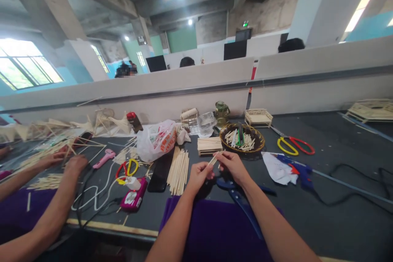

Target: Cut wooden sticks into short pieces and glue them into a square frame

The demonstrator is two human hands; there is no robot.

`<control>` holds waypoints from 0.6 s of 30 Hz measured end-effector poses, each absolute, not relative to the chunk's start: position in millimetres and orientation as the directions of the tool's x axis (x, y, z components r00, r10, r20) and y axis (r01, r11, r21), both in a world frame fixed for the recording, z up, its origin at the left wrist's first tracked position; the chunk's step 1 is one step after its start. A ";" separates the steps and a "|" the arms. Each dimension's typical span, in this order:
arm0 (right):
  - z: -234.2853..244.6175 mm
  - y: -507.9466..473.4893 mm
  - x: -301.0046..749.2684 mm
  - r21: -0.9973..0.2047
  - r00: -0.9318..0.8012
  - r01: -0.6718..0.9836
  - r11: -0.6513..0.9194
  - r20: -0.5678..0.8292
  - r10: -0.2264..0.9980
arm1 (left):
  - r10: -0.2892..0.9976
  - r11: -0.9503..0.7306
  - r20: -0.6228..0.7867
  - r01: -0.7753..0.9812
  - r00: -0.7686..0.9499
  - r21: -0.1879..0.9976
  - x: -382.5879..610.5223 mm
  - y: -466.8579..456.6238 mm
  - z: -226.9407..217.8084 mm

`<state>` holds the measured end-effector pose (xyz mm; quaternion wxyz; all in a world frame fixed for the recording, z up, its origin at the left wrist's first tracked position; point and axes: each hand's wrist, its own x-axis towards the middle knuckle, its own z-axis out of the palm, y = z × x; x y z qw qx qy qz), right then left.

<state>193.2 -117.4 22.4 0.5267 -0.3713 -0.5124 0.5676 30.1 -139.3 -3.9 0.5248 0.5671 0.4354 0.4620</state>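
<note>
My left hand (200,175) is closed around a few thin wooden sticks (214,159) that point up and away. My right hand (232,165) pinches at the upper ends of these sticks, its fingertips close to the left ones. Under my right wrist lies a pair of blue-handled cutters (241,201), partly covered by the arm. A loose bundle of longer sticks (178,172) rests left of my hands. Just beyond my hands sits a flat-topped stick frame (209,146). A woven basket (263,145) holding short stick pieces stands behind my right hand.
On the right are red-and-yellow scissors (296,144), a blue glue gun (302,172) with its cord, and crumpled white paper (278,168). To the left lie a phone (159,176), a magenta power socket (134,196) and a plastic bag (156,141). A co-worker's hands (75,166) work at far left.
</note>
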 end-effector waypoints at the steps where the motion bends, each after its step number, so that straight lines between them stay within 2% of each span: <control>1: 21.6 -115.5 195.0 -0.970 -0.162 -0.224 0.090 0.129 0.978 | 0.980 -0.057 0.053 0.013 0.191 0.998 28.8 -138.1 -4.7; 11: 6.5 -103.7 207.0 -0.984 -0.143 -0.159 0.081 0.104 0.984 | 0.966 -0.002 -0.031 0.128 0.256 0.992 25.0 -135.3 -6.4; 18: -0.2 -99.8 205.6 -0.991 -0.091 -0.133 -0.002 0.010 0.996 | 0.988 -0.105 0.055 0.358 0.146 0.928 18.2 -126.0 -11.0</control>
